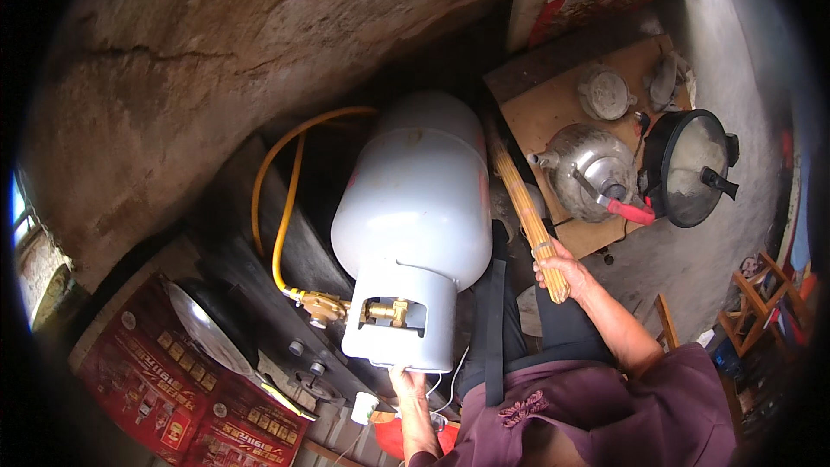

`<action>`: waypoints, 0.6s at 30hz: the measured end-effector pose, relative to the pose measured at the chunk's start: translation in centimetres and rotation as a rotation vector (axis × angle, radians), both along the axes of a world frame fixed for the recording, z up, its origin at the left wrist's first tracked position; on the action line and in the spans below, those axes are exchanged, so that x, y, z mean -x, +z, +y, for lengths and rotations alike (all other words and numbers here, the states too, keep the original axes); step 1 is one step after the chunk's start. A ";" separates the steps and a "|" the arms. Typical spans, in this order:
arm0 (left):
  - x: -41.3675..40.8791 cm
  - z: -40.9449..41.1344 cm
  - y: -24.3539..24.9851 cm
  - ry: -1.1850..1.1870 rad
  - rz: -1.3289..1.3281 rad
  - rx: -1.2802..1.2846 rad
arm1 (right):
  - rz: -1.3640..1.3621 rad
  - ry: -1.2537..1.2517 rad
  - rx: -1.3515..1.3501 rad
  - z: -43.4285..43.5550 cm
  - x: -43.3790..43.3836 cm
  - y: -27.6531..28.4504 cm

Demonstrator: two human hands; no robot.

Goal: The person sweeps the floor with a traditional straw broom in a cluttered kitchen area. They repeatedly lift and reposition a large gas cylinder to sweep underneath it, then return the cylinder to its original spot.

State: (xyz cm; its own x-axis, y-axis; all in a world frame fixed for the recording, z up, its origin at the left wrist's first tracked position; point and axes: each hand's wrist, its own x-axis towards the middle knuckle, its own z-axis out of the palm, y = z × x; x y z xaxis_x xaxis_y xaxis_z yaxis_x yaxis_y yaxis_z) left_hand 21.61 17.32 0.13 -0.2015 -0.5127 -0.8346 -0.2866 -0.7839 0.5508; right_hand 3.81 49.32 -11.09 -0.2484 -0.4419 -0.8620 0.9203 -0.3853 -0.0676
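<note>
My left hand (408, 384) is at the collar rim of a grey gas cylinder (415, 201), with its fingers partly hidden behind the metal. A brass valve shows in the collar's opening, joined to a brass-coloured regulator (322, 307) with a yellow gas hose (285, 227). To the right of the cylinder, my right hand (567, 272) grips a bundled straw or bamboo brush (517, 191) near its near end. The far end of the brush reaches down beside the cylinder.
On a wooden board (538, 100) stand a metal kettle (593, 172) and a small pot (606, 92); a lidded black pan (690, 168) is at its right. A wok (211, 331) lies at the left by a dark stove. A rough wall rises beyond, and wooden stools (752, 311) stand far right.
</note>
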 end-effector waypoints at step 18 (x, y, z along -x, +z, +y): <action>2.0 3.7 -0.6 0.079 0.428 -0.049 | -0.052 0.236 -0.031 -8.8 5.5 26.2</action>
State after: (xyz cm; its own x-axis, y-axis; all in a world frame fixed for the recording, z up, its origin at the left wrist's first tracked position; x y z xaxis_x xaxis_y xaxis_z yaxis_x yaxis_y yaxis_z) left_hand 19.64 21.02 -0.49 -0.4964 -0.5027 -0.7078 0.0214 -0.8222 0.5689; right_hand -1.67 40.49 15.16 -0.0966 -0.4558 -0.8848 0.9871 -0.1576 -0.0266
